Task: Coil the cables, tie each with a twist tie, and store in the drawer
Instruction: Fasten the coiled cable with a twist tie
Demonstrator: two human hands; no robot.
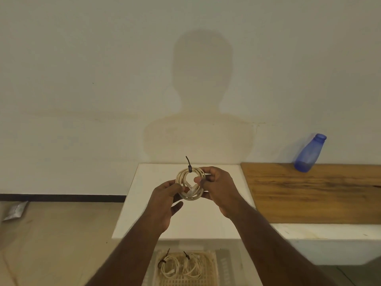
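I hold a coiled white cable upright above the white tabletop. A black twist tie wraps the top of the coil, its tail sticking up. My left hand grips the coil's lower left side. The coil's right side is pinched by my right hand, thumb inside the loop. The cable's plug ends sit inside the coil. Below the table edge, an open drawer with a lattice tray holds two coiled white cables, each with a black tie.
A wooden board lies on the counter to the right, with a blue plastic bottle leaning against the wall behind it. A silvery packet lies on the floor at the left. My shadow falls on the wall ahead.
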